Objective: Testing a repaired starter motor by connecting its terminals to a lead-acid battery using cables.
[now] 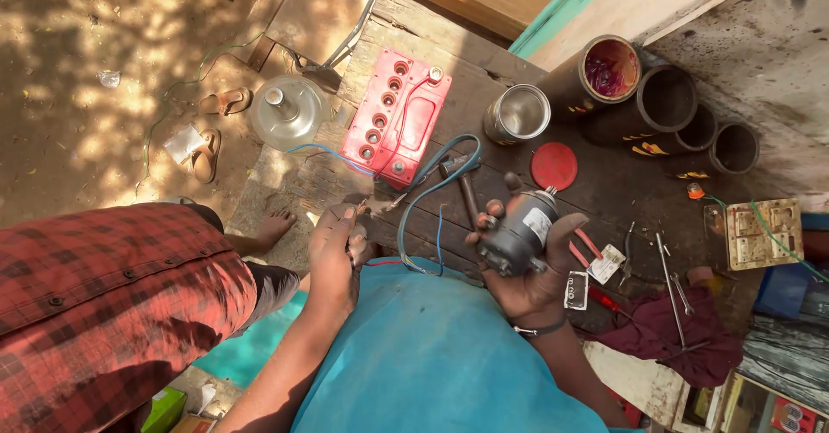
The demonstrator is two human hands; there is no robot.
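Fingers of my right hand [531,269] are wrapped around a small grey motor [518,230], its long side tilted up toward the red battery [395,115] on the worktop [484,79]. My left hand [332,256] pinches thin wire ends [373,206], just left of the motor.

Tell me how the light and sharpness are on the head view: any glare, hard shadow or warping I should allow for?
Head view: dappled sun and leaf shadow patch the dirt ground; glare washes out the steel cup and the red battery top; the small motor in the right hand is sharp, as is the left hand on the wires; wide-lens bending shows at the edges.
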